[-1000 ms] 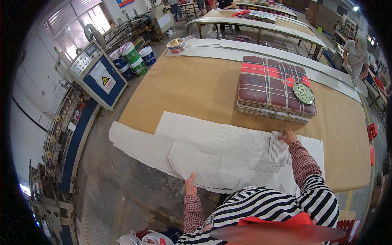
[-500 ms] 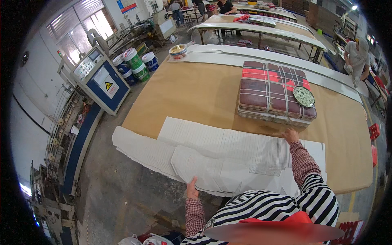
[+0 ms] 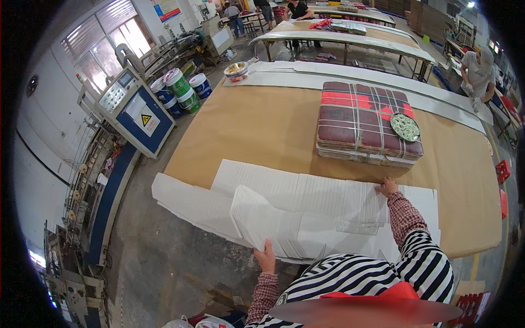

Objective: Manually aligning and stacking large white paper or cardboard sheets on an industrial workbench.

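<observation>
White card sheets [image 3: 306, 188] lie fanned in overlapping rows along the near side of the brown-covered table [image 3: 246, 120]. At their front edge is my left hand [image 3: 266, 258], thumb and fingers apart, the fingertips against the sheets beside a raised, skewed batch [image 3: 257, 210]. Over at the far right edge of the fan, my right hand [image 3: 388, 187] rests with fingers spread on the sheet ends. A strapped stack of dark red and brown boards [image 3: 363, 123] stands just beyond it. On that stack sits a round patterned dish [image 3: 405, 127].
Far left on the table is a round container [image 3: 236, 71]. White boards [image 3: 350, 76] line the table's far edge. A blue-and-white control cabinet [image 3: 136, 112] and paint buckets [image 3: 180, 87] stand to the left. A co-worker [image 3: 479, 74] stands at the far right.
My left hand has moved slightly right along the front edge, and the skewed batch beside it has lifted and shifted away. My right hand has shifted slightly nearer, onto the sheet ends.
</observation>
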The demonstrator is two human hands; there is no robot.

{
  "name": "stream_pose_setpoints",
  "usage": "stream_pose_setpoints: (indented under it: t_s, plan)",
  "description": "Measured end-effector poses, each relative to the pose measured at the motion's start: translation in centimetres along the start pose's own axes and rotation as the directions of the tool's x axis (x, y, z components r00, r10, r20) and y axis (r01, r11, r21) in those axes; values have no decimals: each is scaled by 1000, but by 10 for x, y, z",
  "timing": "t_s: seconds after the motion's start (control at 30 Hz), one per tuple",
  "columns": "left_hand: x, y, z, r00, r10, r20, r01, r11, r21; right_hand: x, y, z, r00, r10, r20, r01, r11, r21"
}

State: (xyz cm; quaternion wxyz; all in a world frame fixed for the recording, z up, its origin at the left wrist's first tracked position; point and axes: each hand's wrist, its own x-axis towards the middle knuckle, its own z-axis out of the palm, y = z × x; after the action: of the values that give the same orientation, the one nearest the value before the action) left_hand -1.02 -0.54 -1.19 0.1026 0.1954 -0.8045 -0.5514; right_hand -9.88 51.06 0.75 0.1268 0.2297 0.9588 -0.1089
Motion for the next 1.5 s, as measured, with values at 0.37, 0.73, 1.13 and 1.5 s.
stream_pose_setpoints:
  t_s: [0.37, 0.73, 1.13, 1.5]
  plan:
    - [12, -3, 0, 989, -111, 97, 110, 994, 20, -10, 11, 1, 996, -38, -83, 34, 998, -53]
    - [49, -26, -14, 896, -233, 379, 422, 716, -556, -3, 6, -2, 999, -38, -11, 37, 997, -70]
    - [37, 2, -25, 867, -227, 443, 490, 545, -680, -7, 9, -3, 1000, -19, -13, 19, 998, -60]
    - [21, 22, -7, 980, -72, 188, 164, 827, -537, -4, 25, -5, 999, 26, -19, -26, 999, -32]
